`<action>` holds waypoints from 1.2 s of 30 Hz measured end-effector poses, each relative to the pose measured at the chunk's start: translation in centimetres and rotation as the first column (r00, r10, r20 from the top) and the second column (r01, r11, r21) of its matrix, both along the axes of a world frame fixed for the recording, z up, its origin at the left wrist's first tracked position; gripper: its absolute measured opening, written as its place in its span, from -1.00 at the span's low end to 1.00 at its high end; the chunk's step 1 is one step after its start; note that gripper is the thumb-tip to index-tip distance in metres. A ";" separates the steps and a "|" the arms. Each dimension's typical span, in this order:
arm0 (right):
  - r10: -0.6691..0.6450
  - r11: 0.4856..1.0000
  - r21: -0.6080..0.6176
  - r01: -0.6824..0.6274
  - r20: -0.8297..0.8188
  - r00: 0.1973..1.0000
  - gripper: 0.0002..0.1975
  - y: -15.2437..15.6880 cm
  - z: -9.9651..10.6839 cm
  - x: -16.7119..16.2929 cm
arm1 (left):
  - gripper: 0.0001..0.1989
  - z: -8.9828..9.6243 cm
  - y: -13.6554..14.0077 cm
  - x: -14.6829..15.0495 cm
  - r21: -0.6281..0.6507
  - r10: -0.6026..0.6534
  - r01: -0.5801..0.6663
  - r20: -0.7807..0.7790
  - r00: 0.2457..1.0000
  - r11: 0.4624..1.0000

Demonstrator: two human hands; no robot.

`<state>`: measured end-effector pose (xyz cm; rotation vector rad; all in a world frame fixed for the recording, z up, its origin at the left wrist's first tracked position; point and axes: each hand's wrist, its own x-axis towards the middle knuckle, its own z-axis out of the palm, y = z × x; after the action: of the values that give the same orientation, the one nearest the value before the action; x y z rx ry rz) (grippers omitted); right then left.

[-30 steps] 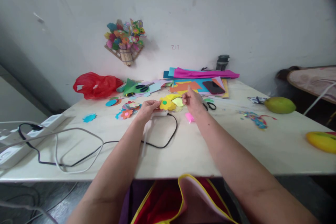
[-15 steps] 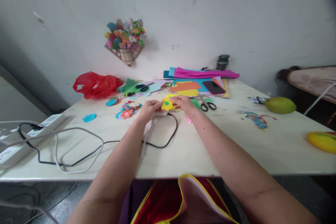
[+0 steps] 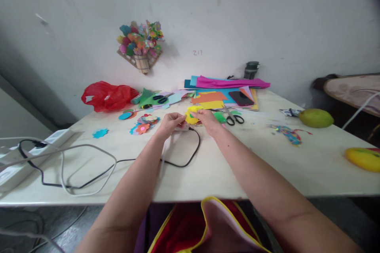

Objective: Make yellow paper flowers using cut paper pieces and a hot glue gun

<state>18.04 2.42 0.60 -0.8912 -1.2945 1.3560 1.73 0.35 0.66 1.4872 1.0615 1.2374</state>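
A yellow paper flower [image 3: 191, 116] with a green centre is held up over the middle of the table. My right hand [image 3: 208, 120] pinches it from the right, the thumb lying close to the green centre. On the other side, the closed fingertips of my left hand [image 3: 171, 124] grip its left edge. Below the hands, a black cable [image 3: 199, 142] runs from a white object partly hidden by my fingers. Just right of my right hand lie black-handled scissors [image 3: 231, 119] and a green paper piece [image 3: 220, 117].
Paper flowers [image 3: 143, 127] are piled left of my hands, near a blue flower [image 3: 100, 133]. Behind are a red plastic bag [image 3: 109, 97], coloured sheets [image 3: 210, 97] and a phone [image 3: 241, 98]. A power strip [image 3: 38, 154] with looping cables occupies the left; a green-yellow fruit [image 3: 316, 118] sits right.
The yellow flower has shifted slightly right and turned, and my right fingers now cover part of its face. A second yellow shape behind it no longer shows separately. My left hand barely moved.
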 end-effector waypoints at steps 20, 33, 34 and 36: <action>-0.019 1.000 -0.009 0.020 0.035 0.999 -0.68 0.3 -0.3 -0.1 | -0.70 0.5 -0.7 0.6 0.030 -0.054 0.057 -0.089 0.995 0.998; 0.071 0.997 -0.019 -0.071 0.018 0.997 -0.68 0.0 0.0 0.3 | -0.70 0.5 -0.7 0.5 0.030 -0.018 0.021 -0.102 0.995 0.999; 0.069 0.998 -0.016 -0.068 0.027 0.997 -0.70 0.0 0.0 0.2 | -0.70 0.5 -0.7 0.5 0.030 -0.018 0.021 -0.105 0.994 0.999; 0.047 0.999 -0.016 -0.046 0.043 0.998 -0.71 0.1 -0.1 0.1 | -0.70 0.5 -0.7 0.5 0.029 -0.020 0.024 -0.111 0.994 0.999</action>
<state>18.15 2.48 0.52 -0.9103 -1.3474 1.3913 2.28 -0.34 1.14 1.6019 1.1000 1.1717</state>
